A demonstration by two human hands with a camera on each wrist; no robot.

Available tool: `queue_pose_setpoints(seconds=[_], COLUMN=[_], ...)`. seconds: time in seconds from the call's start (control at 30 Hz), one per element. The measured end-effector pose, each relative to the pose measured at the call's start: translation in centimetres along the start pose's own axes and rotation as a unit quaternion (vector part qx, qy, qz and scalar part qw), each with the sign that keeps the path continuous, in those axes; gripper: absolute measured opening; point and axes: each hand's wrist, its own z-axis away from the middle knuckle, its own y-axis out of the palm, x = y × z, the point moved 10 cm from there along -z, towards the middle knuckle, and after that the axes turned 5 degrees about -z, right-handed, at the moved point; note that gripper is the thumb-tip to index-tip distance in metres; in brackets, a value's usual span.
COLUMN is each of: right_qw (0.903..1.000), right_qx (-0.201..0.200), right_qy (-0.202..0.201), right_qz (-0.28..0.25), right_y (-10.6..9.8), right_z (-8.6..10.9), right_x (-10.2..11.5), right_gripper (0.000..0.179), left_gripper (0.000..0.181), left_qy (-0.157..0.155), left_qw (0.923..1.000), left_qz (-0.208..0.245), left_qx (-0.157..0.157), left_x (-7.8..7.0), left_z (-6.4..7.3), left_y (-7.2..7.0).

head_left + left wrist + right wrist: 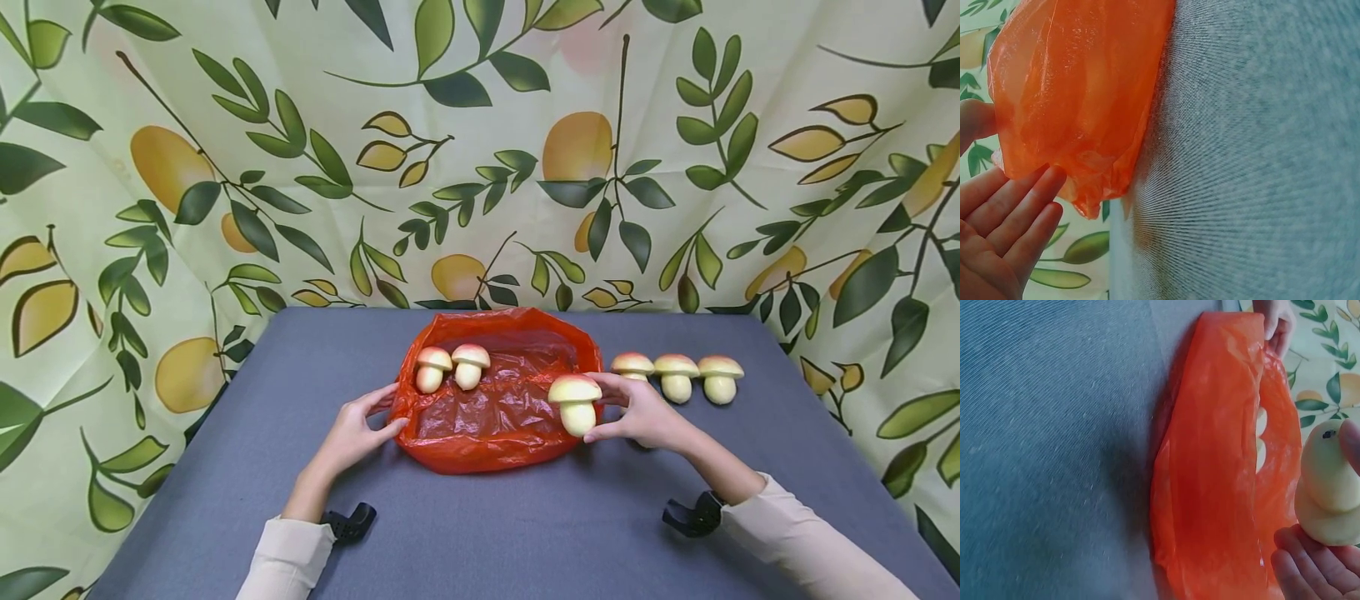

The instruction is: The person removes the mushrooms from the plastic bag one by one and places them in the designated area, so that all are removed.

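A red plastic bag [480, 454] lies on the table with its mouth spread wide. Two toy mushrooms, one on the left [430, 377] and one beside it [469, 371], sit inside at its left end. My left hand [358, 433] holds the bag's left rim with thumb and fingers; the left wrist view shows several fingers [1019, 219] stretched along the outside. At the bag's right side, my right hand [637, 412] grips another toy mushroom [576, 407], pale with a reddish cap, upright over the rim. A dark mark shows on its stem end in the right wrist view.
Three more toy mushrooms, the nearest one partly hidden by my right hand [632, 365], a middle one [677, 379] and an outer one [720, 381], stand in a row right of the bag. Behind the grey table [495, 533] hangs a leaf-patterned cloth [495, 208].
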Motion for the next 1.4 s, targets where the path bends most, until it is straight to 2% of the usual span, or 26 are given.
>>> queue_pose_setpoints(seconds=[0.23, 0.6, 0.8, 1.13, 1.4], right_qw=[0.9997, 0.9983, 0.9976, 0.9982, 0.9974], right_qx=[-0.005, -0.018, -0.046, -0.06, -0.071], right_qy=[0.019, 0.002, -0.029, -0.008, -0.009], right_qz=[-0.013, -0.054, -0.042, 0.006, -0.011], right_y=[-1.2, -2.2, -3.0, -4.2, -5.3], right_z=[0.9, 1.6, 2.2, 3.0, 3.8], right_x=[-0.7, -0.9, -0.9, -1.6, -2.1], right_gripper=[0.079, 0.079, 0.077, 0.075, 0.076], left_gripper=[0.053, 0.053, 0.053, 0.053, 0.053], left_qy=[-0.001, -0.001, -0.002, 0.005, 0.015], left_qw=[1.0, 1.0, 1.0, 1.0, 0.9998], left_qz=[-0.002, 0.004, 0.009, 0.003, 0.007], left_qx=[0.0, 0.002, 0.003, -0.001, -0.011], left_x=[0.0, 0.2, 0.1, -0.1, -0.4], left_z=[0.0, 0.0, 0.0, 0.1, 0.0], left_y=[0.1, 0.2, 0.2, 0.0, 0.1])
